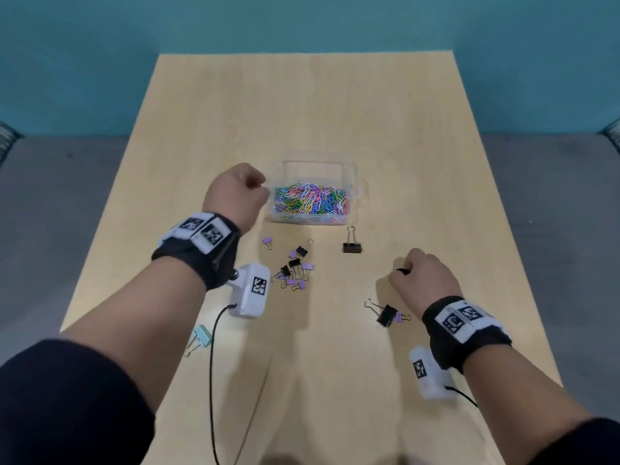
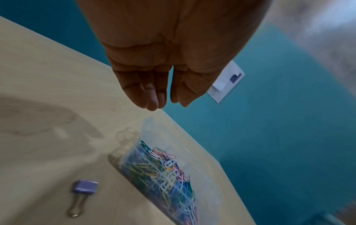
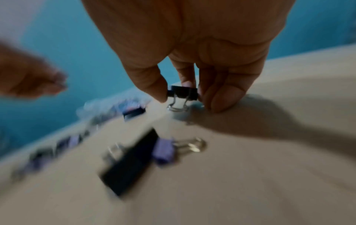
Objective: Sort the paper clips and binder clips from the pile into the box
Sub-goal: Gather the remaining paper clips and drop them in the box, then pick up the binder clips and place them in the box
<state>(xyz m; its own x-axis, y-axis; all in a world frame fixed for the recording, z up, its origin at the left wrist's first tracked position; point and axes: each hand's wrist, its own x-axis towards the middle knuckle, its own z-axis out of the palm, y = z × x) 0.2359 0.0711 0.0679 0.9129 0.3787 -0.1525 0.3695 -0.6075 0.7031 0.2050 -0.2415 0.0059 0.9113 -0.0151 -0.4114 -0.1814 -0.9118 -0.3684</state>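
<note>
A clear plastic box (image 1: 318, 163) in the table's middle holds a heap of coloured paper clips (image 1: 312, 200). My left hand (image 1: 260, 187) hovers at the box's left edge, fingertips bunched; in the left wrist view the left hand (image 2: 168, 103) shows nothing between them, above the box (image 2: 209, 182). My right hand (image 1: 402, 272) is low over the table at the right and pinches a small black binder clip (image 3: 183, 92) between thumb and fingers. A pile of small black and purple binder clips (image 1: 295, 267) lies between my arms.
A larger black binder clip (image 1: 352, 247) stands just before the box. A black clip with a purple one (image 1: 386, 315) lies by my right wrist. A mint clip (image 1: 201, 335) is near my left forearm, and a lone purple clip (image 1: 267, 242) near the box. The table's right edge is close to my right arm.
</note>
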